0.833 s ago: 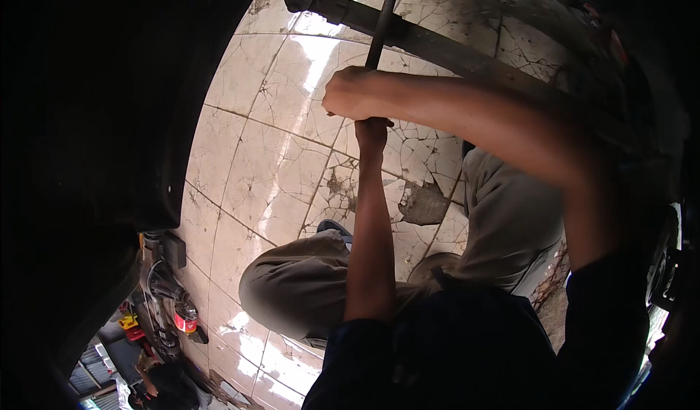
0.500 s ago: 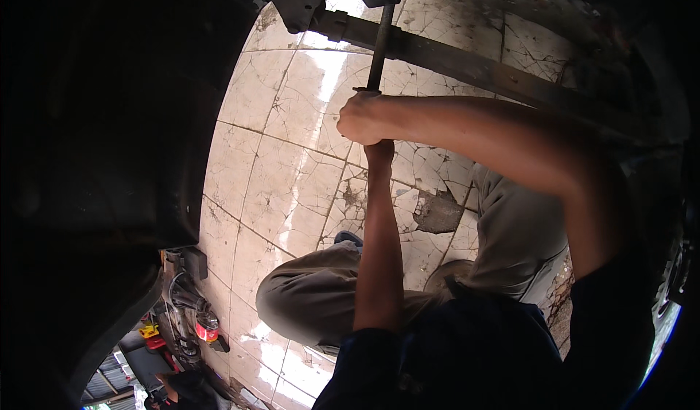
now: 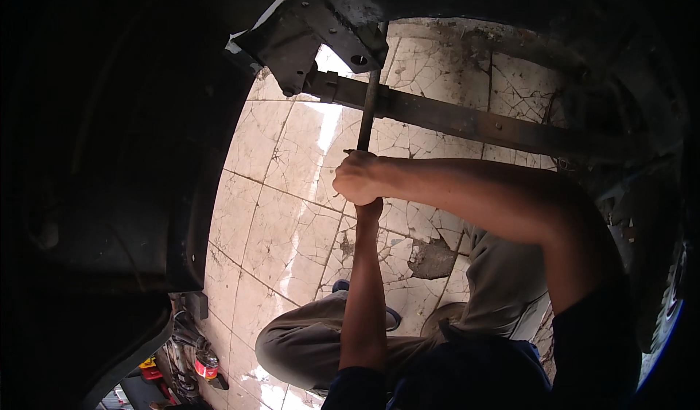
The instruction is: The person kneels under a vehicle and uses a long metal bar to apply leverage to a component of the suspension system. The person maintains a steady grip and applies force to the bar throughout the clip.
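Note:
A dark metal rod (image 3: 367, 124) comes down past a bracket with holes (image 3: 321, 34) and runs into my hands. My right hand (image 3: 357, 179) is closed in a fist around its lower end, where a small crosspiece sticks out just above the knuckles. Directly below, my left hand (image 3: 370, 210) meets the right one; its fingers are hidden behind the right hand, so its grip does not show. Behind the rod, a long dark metal bar (image 3: 459, 118) slants from the bracket toward the right.
Dark vehicle bodywork (image 3: 102, 213) fills the left side and arches overhead. Cracked pale floor tiles (image 3: 266, 217) lie below, with a broken patch (image 3: 432, 258). At the lower left are metal parts (image 3: 182, 352) and a bottle with a red label (image 3: 206, 366). My bent knees flank my left arm.
The view has tilted up, so bracket, bar, rod and hands all sit lower in the picture. My right hand stays closed on the rod, with my left hand just beneath it.

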